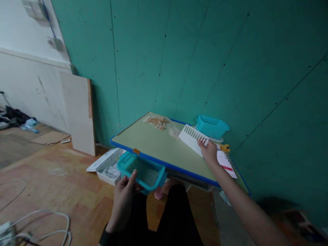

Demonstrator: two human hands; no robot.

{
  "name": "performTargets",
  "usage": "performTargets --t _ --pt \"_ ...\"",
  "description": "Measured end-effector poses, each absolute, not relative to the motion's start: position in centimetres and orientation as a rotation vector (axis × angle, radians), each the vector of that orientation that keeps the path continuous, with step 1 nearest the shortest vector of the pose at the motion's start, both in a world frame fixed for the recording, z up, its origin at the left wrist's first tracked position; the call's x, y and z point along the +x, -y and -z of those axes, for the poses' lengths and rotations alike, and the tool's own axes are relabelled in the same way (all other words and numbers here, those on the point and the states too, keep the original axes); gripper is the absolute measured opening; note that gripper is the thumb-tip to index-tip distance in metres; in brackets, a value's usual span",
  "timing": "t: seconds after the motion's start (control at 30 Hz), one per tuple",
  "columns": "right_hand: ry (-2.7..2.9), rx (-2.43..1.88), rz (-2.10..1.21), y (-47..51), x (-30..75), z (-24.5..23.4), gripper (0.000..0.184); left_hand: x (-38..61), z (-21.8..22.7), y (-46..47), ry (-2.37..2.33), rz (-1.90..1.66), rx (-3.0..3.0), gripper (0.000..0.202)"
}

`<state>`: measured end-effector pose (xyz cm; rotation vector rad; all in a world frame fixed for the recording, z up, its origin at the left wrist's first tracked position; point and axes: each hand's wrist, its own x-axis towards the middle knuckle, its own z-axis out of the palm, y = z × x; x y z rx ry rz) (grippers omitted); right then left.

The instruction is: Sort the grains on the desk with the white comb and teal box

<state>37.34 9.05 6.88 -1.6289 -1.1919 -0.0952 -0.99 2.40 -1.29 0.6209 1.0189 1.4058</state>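
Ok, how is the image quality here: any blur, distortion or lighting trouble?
Head view: dim, flat light, no glare; wide-angle bend curves the wall seams; a pixelated patch covers part of the paper by the right hand; the left hand and teal container are soft but readable.

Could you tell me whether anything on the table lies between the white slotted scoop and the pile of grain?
Nothing solid does. The right hand holds the white slotted scoop on the table; only a thin pale scatter lies before the grain pile.
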Motion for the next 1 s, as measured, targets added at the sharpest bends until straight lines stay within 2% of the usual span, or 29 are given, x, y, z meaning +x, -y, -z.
performTargets --t 0.2,0.37,0.77,1.0 --pt "1.234 -1.656 0.054 -11.9 36.3 -7.3 0.028 -0.9 1.0 -2.2 -1.007 -1.413 0.600 0.052" --pt "1.234 -1.684 0.008 -15.1 35.7 -7.5 0.019 -1.1 1.0 -2.3 -1.051 -1.391 0.584 0.053" --pt "1.098 -1.513 -0.379 -20.9 36.0 -7.6 0.016 -1.1 1.3 -2.7 -1.081 -1.366 0.545 0.055" --pt "1.095 -1.446 -0.410 -21.0 36.1 -7.5 0.023 -1.0 0.6 -2.1 -1.101 -1.390 0.568 0.056"
